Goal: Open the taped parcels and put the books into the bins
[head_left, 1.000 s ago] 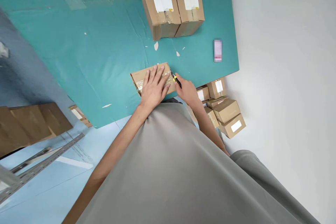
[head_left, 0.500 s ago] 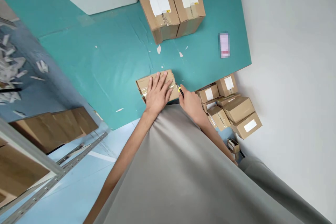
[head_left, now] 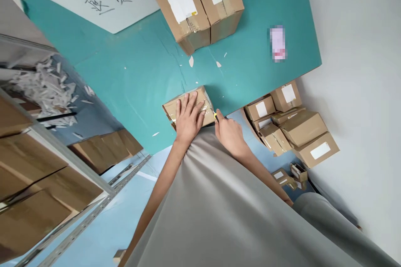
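Note:
A small taped cardboard box [head_left: 170, 108] lies at the near edge of the green table [head_left: 125, 96]. My left hand [head_left: 189, 117] rests flat on top of it, fingers spread, pressing on the clear tape. In my right hand [head_left: 230, 133] is a yellow and black utility knife [head_left: 216, 116], gripped with the fingers wrapped round its handle. The knife's tip is at the box's right end; whether the blade is in the cardboard I cannot tell.
Two labelled cartons [head_left: 200, 33] stand at the back of the table, beside a white bin [head_left: 125, 12] with handwriting. A blurred pinkish object [head_left: 278, 44] lies at the right. Stacked boxes [head_left: 300, 129] sit below the right edge, and a metal rack [head_left: 97, 212] with cartons is at left.
The view has shifted, showing more of the rack and bin at left. My right hand and the knife have moved slightly down along the box's right end. My left hand stays on the box.

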A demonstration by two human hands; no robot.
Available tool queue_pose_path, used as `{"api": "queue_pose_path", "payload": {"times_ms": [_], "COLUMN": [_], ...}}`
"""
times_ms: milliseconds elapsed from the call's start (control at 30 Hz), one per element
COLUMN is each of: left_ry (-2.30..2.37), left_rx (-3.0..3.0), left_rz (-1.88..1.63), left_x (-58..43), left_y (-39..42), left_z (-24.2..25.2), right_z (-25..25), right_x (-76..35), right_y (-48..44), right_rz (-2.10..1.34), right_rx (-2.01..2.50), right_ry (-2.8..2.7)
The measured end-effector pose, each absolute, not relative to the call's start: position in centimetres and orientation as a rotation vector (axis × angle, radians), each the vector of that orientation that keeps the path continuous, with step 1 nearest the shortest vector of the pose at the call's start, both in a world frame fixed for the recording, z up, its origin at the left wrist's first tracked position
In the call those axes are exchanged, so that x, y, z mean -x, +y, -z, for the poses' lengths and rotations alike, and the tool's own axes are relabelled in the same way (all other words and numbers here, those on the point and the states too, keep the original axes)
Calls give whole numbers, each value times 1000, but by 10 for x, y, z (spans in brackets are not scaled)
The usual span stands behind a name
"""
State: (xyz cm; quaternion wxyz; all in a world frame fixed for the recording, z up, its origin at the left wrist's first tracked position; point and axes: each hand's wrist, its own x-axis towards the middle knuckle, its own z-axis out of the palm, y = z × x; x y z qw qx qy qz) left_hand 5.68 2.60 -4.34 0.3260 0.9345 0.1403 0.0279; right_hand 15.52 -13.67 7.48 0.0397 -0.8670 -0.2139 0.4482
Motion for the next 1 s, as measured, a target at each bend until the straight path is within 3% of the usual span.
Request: {"api": "queue_pose_path", "payload": {"times_ms": [400, 1000], "left_ry": [405, 443], "left_rx": [-2510, -2553], "left_rz": [-15, -39], "left_x": [-52, -53], "left_y": [27, 24], "left_z": [43, 48], "right_z": [-65, -74], "right_x": [-176, -172], "right_y": [-138, -151], "right_rz": [-1164, -1432], "right_rx": [2496, 2530], "right_ry": [-743, -795]}}
